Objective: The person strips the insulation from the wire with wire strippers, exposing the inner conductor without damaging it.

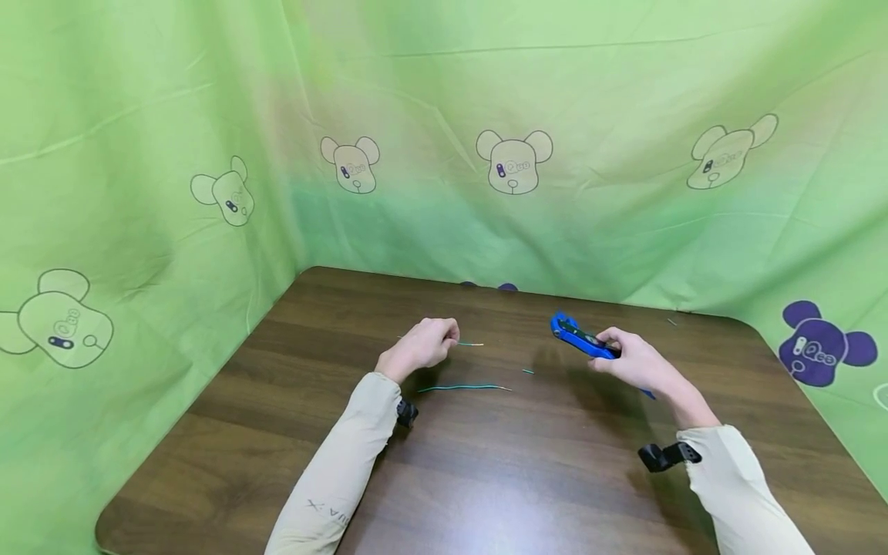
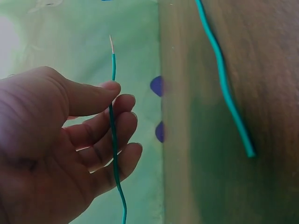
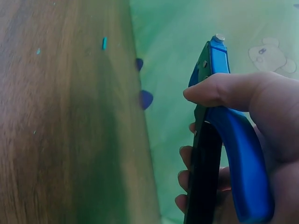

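Note:
A thin green wire (image 2: 113,67) with a bare copper end is pinched between the thumb and fingers of my left hand (image 1: 421,344). Its stripped tip points away from the thumb in the left wrist view, and the rest trails down past the palm. My right hand (image 1: 637,361) grips a blue-handled wire stripper (image 1: 581,339), held above the table, with the thumb along its side in the right wrist view. The tool's head points away to the left, apart from the wire. A second green wire (image 1: 463,387) lies on the table below my left hand, its right end bare.
A short green offcut (image 1: 528,372) lies on the wooden table (image 1: 513,462) between the hands. Another small scrap (image 1: 671,321) is near the far right edge. Green printed curtain (image 1: 430,92) hangs behind and beside the table.

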Available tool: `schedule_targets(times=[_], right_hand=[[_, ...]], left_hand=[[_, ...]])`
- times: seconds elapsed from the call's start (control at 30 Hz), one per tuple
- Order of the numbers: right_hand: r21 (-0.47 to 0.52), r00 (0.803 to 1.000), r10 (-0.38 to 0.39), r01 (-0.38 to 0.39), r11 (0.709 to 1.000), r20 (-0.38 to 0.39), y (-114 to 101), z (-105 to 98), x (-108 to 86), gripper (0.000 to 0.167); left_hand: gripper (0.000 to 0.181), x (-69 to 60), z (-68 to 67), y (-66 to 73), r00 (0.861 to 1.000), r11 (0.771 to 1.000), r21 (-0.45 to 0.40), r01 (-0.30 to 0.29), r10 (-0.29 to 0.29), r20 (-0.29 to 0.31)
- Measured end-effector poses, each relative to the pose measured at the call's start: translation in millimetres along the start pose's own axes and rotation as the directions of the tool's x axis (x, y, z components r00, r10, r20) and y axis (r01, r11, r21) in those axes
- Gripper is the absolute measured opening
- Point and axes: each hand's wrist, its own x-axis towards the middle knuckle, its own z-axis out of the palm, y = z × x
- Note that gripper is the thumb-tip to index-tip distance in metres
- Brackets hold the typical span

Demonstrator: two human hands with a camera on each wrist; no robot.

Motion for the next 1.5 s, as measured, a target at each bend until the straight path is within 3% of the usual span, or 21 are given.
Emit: schedule_targets(times=[0.23, 0.63, 1.0, 1.2, 1.5], right_hand=[[-0.052, 1.000, 0.020, -0.020, 0.998, 0.008, 6, 2, -0.8, 0.048], [-0.211, 0.999, 0.035, -0.040, 0.977, -0.028, 17, 10, 2.0, 0.051], [-0.285, 0.995, 0.096, -0.082, 0.955, 0.035, 24, 9, 3.0, 0.053], [-0.296, 0.991, 0.115, -0.089, 0.951, 0.071, 24, 5, 1.8, 0.056], [-0.313, 0.994, 0.062, -0.031, 0.949, 0.092, 28, 8, 3.9, 0.051]], left_hand=[[0.010, 2.0, 8.5, -4.2, 0.998, 0.999, 0.019, 0.026, -0.027, 0.063], [0.011, 2.3, 14.3, -10.0, 0.996, 0.998, 0.030, 0.047, -0.049, 0.079], [0.013, 1.9, 15.0, -10.7, 0.987, 0.992, 0.070, 0.103, -0.111, 0.113], [0.014, 1.9, 14.4, -10.6, 0.986, 0.993, 0.075, 0.087, -0.097, 0.135], [0.016, 1.9, 19.0, -12.7, 0.983, 0.989, 0.124, 0.079, -0.098, 0.158]])
